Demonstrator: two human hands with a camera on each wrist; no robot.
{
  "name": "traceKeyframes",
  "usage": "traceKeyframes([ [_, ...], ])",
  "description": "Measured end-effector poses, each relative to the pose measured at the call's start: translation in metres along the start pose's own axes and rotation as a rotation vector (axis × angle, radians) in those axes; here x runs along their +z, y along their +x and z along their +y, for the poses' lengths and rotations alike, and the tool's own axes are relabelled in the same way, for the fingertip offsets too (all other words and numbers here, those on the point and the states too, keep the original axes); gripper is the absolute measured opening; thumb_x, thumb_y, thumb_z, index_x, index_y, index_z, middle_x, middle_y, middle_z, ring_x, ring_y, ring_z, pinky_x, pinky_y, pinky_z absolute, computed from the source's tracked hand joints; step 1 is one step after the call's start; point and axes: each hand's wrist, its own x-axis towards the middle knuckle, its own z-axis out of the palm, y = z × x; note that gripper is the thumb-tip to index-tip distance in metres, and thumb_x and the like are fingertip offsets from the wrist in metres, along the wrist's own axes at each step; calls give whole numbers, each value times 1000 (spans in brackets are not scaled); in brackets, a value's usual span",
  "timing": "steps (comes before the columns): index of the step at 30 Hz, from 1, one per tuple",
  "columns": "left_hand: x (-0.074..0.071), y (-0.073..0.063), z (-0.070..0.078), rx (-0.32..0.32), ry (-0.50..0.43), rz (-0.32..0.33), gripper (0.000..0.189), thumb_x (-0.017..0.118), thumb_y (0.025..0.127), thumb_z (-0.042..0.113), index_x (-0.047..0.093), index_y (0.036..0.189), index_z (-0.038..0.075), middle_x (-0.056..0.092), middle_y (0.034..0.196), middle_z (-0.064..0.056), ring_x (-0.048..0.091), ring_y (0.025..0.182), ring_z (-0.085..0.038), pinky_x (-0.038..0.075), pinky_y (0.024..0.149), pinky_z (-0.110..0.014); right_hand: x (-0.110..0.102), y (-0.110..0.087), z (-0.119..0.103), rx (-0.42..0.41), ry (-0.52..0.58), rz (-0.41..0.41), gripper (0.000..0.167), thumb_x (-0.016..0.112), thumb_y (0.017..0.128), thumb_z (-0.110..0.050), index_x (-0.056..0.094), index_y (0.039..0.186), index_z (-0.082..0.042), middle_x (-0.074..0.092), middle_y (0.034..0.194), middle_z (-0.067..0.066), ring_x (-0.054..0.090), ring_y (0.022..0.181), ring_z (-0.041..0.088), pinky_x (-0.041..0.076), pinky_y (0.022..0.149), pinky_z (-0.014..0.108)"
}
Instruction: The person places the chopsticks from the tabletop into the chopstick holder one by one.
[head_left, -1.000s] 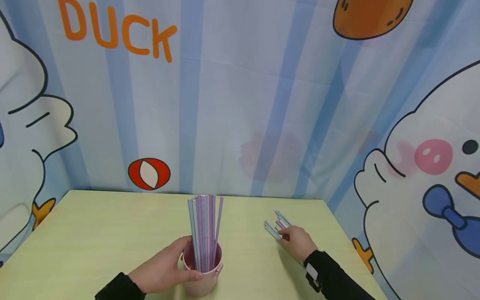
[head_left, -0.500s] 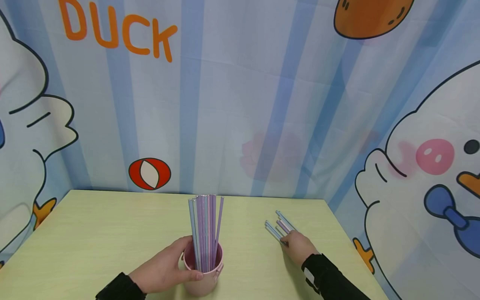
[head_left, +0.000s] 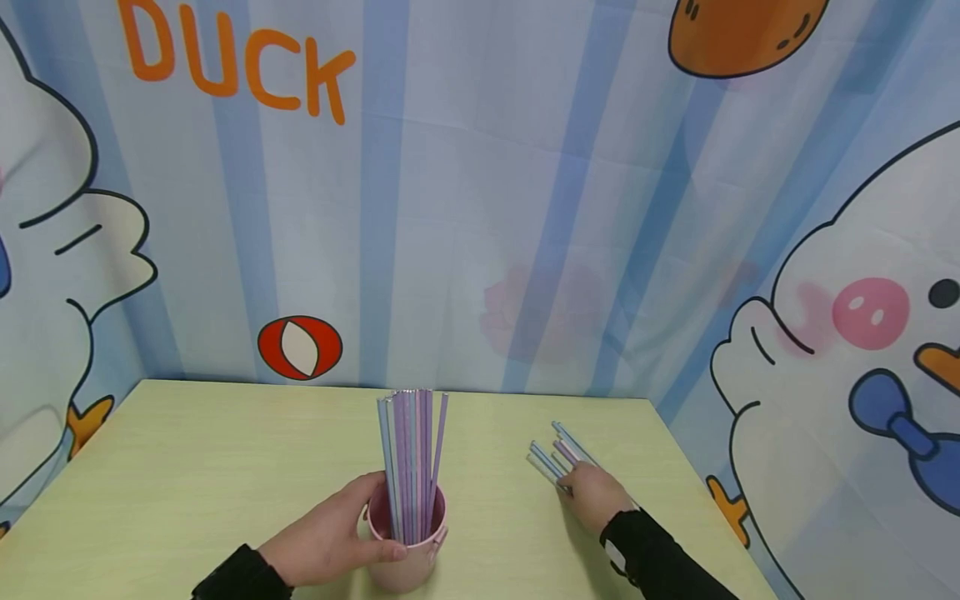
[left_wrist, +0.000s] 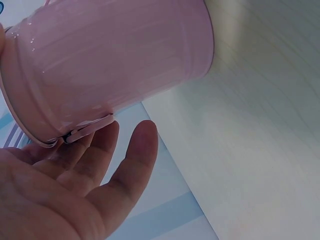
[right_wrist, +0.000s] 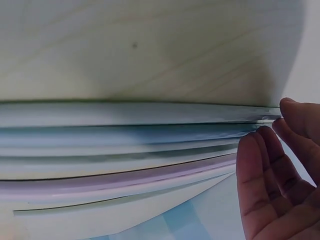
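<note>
My left hand (head_left: pixel 330 537) holds a small pink bucket (head_left: pixel 402 571) by its rim, thumb at the front. Several purple and blue straws (head_left: pixel 408 467) stand upright in the bucket. In the left wrist view the bucket (left_wrist: pixel 115 55) looks tilted, with the fingers of my left hand (left_wrist: pixel 75 185) by its handle fitting. My right hand (head_left: pixel 596 497) is over several loose straws (head_left: pixel 551 458) lying on the table at the right. Seen from the right wrist, my right hand (right_wrist: pixel 285 175) pinches the end of the outermost pale straw (right_wrist: pixel 150 114) between thumb and index finger.
The pale yellow table (head_left: pixel 225 475) extends to a printed curtain (head_left: pixel 465 208) at its back edge. More curtain hangs along the right side. A black sleeve covers each wrist.
My right hand has drawn slightly back toward me, baring more of the loose straws. One pale straw has separated a little to the left of the others. The left hand and bucket stay put.
</note>
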Motion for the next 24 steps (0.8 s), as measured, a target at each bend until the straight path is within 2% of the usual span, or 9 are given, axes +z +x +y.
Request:
traceKeyframes([
  [8, 0, 0, -1, 1, -2, -1, 97, 80, 74, 50, 32, 148, 11, 42, 144, -12, 47, 121, -30, 38, 101, -58, -5, -1, -7, -15, 71, -26, 18, 78, 80, -11, 77, 98, -11, 66, 77, -3, 60, 68, 11, 51, 64, 33],
  [24, 1, 1, -1, 11, -5, -1, 97, 80, 74, 50, 33, 148, 11, 42, 144, -12, 47, 121, -29, 38, 102, -58, 13, 3, -5, -54, 145, -24, 20, 76, 79, -3, 75, 96, -12, 60, 71, -7, 55, 64, 9, 48, 59, 31],
])
